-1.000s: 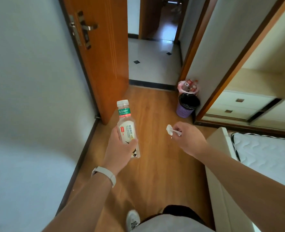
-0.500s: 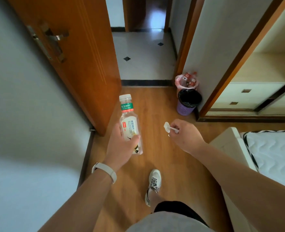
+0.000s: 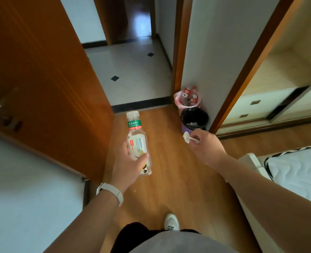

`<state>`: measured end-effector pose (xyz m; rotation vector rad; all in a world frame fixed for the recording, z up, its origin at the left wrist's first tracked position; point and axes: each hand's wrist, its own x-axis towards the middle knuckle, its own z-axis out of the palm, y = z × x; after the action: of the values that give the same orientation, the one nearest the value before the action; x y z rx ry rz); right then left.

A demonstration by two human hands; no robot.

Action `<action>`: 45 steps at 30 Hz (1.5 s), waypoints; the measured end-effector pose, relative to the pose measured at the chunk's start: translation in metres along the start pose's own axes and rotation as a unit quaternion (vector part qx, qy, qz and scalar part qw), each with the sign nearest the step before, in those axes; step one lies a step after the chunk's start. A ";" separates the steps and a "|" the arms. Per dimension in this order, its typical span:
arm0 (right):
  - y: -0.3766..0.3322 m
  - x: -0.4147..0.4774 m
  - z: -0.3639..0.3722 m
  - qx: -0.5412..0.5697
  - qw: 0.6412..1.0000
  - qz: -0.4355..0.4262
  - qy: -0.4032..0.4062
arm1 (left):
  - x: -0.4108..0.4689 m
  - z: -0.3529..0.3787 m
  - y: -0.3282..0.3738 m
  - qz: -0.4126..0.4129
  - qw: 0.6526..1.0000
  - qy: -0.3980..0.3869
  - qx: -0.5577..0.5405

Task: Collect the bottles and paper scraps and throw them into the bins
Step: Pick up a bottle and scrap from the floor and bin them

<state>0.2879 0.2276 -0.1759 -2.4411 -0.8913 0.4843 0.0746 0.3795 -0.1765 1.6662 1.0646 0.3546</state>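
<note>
While both hands are loaded, neither item has yet reached a bin. The left hand [image 3: 131,162] has its fingers and thumb wrapped round the lower body of one clear plastic bottle [image 3: 136,141]. The bottle's long axis runs forward from that grip, white cap leading.

The right hand [image 3: 206,147] pinches one white paper scrap [image 3: 186,137] between thumb and fingertips, and the scrap juts left of the pinch. The purple bin with a black liner [image 3: 184,128] stands just ahead of that pinch. The pink-lined bin [image 3: 178,103] stands directly beyond it, ahead and right of the bottle grip.

Judgement: the right hand is nearer both bins.

Count:
- Two bins.
- One held bottle and one held scrap.
- At least two red-labelled bottles in the pink liner.
- White scraps in the black liner, number unclear.
</note>
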 end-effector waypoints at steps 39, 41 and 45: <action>-0.003 0.372 0.015 0.006 0.940 0.320 0.118 | 0.552 0.071 0.133 0.092 0.940 -0.296 0.140; 0.017 0.393 0.018 0.027 0.937 0.330 0.107 | 0.569 0.084 0.143 0.084 0.939 -0.293 0.157; 0.047 0.441 0.013 0.059 0.931 0.349 0.085 | 0.604 0.115 0.168 0.064 0.938 -0.288 0.181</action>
<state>0.6243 0.4974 -0.2822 -2.5839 0.1077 0.5312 0.5675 0.7796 -0.2357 1.9984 0.5989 -0.2632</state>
